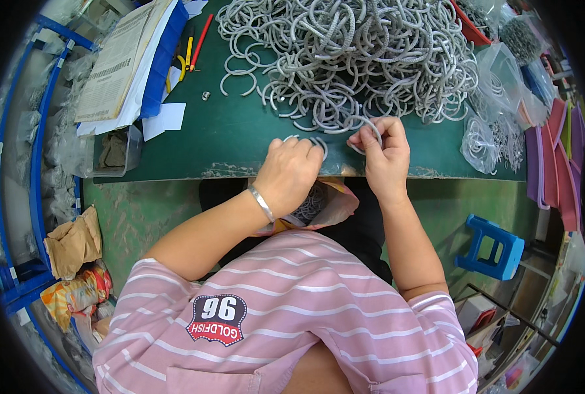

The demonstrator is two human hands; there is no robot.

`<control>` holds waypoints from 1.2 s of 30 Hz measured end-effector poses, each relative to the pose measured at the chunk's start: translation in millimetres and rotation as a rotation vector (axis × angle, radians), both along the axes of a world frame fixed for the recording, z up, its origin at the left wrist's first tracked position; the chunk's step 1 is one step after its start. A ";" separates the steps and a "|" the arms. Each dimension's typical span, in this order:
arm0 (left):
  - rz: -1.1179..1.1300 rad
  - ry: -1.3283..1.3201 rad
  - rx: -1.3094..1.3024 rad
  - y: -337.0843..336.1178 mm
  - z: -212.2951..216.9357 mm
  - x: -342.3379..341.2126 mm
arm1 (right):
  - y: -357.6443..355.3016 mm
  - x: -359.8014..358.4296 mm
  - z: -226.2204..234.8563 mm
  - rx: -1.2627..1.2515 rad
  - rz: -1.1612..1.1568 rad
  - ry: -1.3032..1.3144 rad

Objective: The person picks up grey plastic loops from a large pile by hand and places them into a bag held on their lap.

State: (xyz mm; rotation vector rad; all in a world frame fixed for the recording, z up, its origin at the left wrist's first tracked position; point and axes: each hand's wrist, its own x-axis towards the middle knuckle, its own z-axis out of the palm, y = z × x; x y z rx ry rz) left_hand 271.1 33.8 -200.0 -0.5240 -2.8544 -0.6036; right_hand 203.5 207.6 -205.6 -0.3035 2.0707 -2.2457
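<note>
My left hand [288, 172], with a silver bangle on the wrist, rests at the front edge of the green table [220, 134] and grips a bundle of grey curved rings [319, 146]. My right hand [383, 154] pinches a single grey ring [369, 125] just beside them, close to the left hand. A large heap of the same grey rings [345, 56] covers the table right behind both hands. Below the table edge, an open bag [322, 205] on my lap holds more rings.
Papers on a blue bin [125, 59], a red pen and yellow-handled tool [191, 49] lie at the left. A clear box [118, 152] stands at the front left corner. Plastic bags of rings [496, 125] sit at the right. A blue stool [493, 246] stands on the floor.
</note>
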 end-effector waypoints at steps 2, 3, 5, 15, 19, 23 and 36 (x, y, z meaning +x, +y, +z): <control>-0.043 -0.025 -0.043 -7.8 10.7 8.0 | 8.4 -5.7 -1.1 0.318 0.082 0.233; -0.025 -0.035 -0.046 -11.8 10.6 11.7 | 7.8 -6.3 0.3 0.398 0.118 0.353; 0.008 -0.053 -0.056 -20.1 9.0 18.3 | 3.0 -5.1 8.0 0.557 0.185 0.598; 0.031 0.045 0.080 -35.3 -1.8 29.0 | -1.8 -16.1 15.4 0.764 0.165 0.899; -0.003 0.143 0.331 -31.1 9.2 35.7 | -10.2 -7.2 18.1 0.557 -0.014 0.518; -0.098 0.073 0.470 -25.3 15.9 46.7 | -10.8 -13.7 33.8 0.475 -0.031 0.123; -0.035 0.067 0.502 -15.3 -20.7 35.5 | -6.8 -7.3 -6.1 0.735 -0.090 0.317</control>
